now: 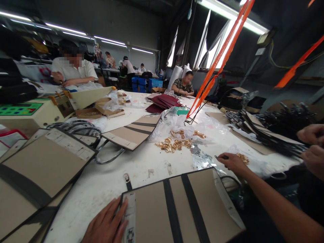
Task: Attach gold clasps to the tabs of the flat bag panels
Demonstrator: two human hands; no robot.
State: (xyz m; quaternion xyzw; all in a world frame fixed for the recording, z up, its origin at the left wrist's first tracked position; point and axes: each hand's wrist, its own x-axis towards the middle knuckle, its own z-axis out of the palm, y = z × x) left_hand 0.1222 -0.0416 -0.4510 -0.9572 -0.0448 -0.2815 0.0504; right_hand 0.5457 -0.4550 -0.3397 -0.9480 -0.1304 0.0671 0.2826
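A tan panel with two dark stripes [182, 206] lies on the white table [141, 168] right in front of me. My left hand [107, 224] lies flat on its left edge, fingers stretched out. My right hand [231, 161] reaches across to the right, past the panel's far corner, its fingers pinched on a small dark piece next to a little heap of gold metal fittings [243, 158]. A larger scatter of gold fittings [177, 143] lies further out by crumpled clear plastic bags [174, 123].
A stack of similar tan panels [37, 172] sits at left, another panel [134, 133] mid-table. A machine with a green keypad [22, 113] stands far left. Another person's hands [312, 148] work over dark straps [275, 131] at right. Other people sit at the back.
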